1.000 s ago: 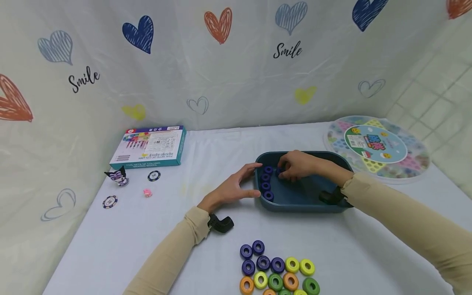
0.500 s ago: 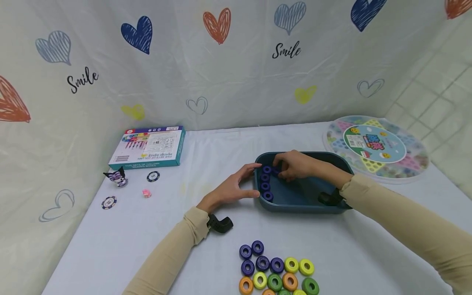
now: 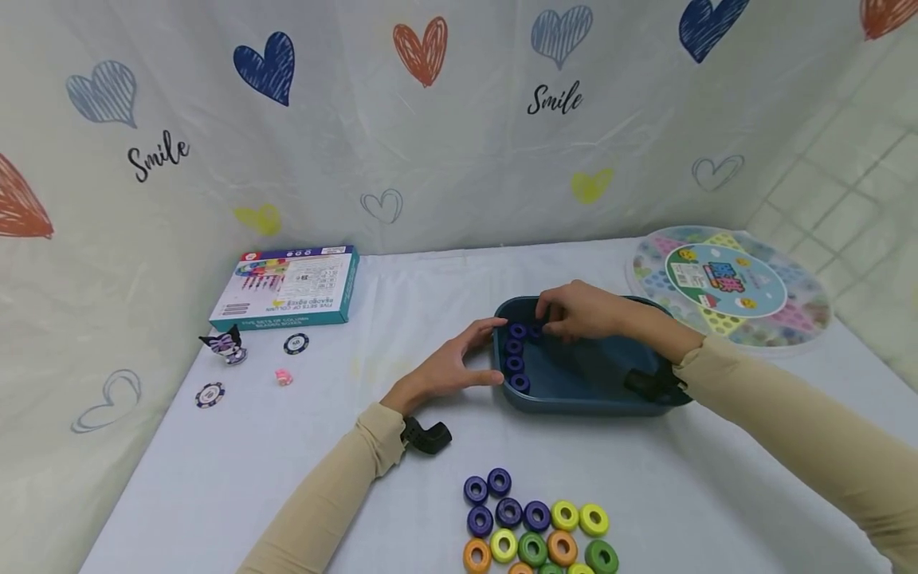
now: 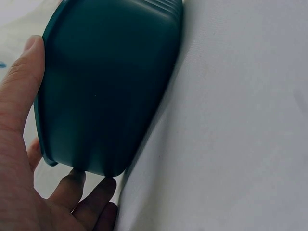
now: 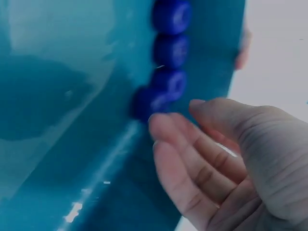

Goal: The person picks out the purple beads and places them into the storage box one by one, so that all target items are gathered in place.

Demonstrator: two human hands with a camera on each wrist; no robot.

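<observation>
The white-covered table (image 3: 301,446) carries a dark teal oval tray (image 3: 595,402) just right of centre, its long axis running from 9 to 3 o'clock in the head view. The round game board (image 3: 727,283) lies at 2 o'clock from the tray, the teal box (image 3: 290,288) at 10 o'clock, and a loose cluster of rings (image 3: 534,530) in purple, yellow, green and orange at 6 o'clock.

The left hand (image 3: 448,367) braces the tray's 9 o'clock end, fingers straight and slightly spread against the outer wall. The right hand (image 3: 581,311) hovers inside at the 11 o'clock corner, fingers relaxed and apart, its fingertips (image 5: 161,126) just beside the top ring; it appears to hold nothing.

A row of purple rings (image 3: 516,355) lines the tray's left wall, running 12 to 6 o'clock, the holes facing up. To do this well, I judge each ring should be nudged flush against its neighbour and the wall, while the left hand keeps the tray from sliding.
</observation>
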